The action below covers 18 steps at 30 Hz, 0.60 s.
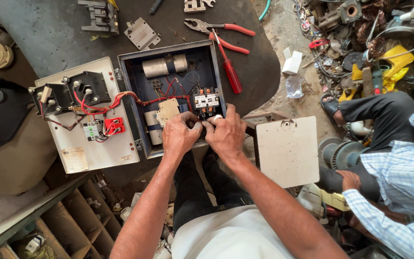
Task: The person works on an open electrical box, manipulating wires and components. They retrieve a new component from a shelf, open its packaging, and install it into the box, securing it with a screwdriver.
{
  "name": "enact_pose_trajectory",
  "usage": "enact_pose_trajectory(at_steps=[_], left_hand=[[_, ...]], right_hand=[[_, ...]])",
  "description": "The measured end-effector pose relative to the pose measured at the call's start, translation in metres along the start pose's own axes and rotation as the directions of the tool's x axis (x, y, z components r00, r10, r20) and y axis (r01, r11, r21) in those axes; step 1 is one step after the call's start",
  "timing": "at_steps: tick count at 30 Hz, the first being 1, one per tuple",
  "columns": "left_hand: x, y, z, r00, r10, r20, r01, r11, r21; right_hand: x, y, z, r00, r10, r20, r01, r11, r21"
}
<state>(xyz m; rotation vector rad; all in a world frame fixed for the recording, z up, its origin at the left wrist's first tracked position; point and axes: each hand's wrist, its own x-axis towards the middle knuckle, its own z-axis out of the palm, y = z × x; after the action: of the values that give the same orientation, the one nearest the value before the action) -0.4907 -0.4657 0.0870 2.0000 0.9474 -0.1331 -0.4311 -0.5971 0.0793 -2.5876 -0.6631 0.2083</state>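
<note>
An open dark metal control box (135,86) lies on a round dark table, its white lid (73,139) swung open to the left with red wires running across. Inside sit two grey cylinders, a beige part and a white-faced contactor (206,102). My left hand (180,135) and my right hand (226,133) are pressed together at the box's near right corner. Both have fingers curled on a small white part just below the contactor. What exactly they pinch is mostly hidden by the fingers.
Red-handled pliers (224,29) and a red screwdriver (231,74) lie beyond the box. A loose white metal plate (288,151) rests at the right. Another person in a checked shirt (398,192) sits at the right amid scrap parts. Wooden compartments (73,225) stand lower left.
</note>
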Motion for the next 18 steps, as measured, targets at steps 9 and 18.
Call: enact_pose_trajectory(at_steps=[9,18], left_hand=[[0.003,0.003,0.001,0.997,-0.07,0.033,0.073,0.995,-0.075],[0.001,0.008,0.005,0.992,-0.124,-0.03,0.123,0.992,-0.038]], right_hand=[[0.001,0.004,0.004,0.996,0.089,0.027,-0.089,0.996,0.015],[-0.009,0.012,-0.028,0.989,-0.056,0.137,0.068,0.994,-0.081]])
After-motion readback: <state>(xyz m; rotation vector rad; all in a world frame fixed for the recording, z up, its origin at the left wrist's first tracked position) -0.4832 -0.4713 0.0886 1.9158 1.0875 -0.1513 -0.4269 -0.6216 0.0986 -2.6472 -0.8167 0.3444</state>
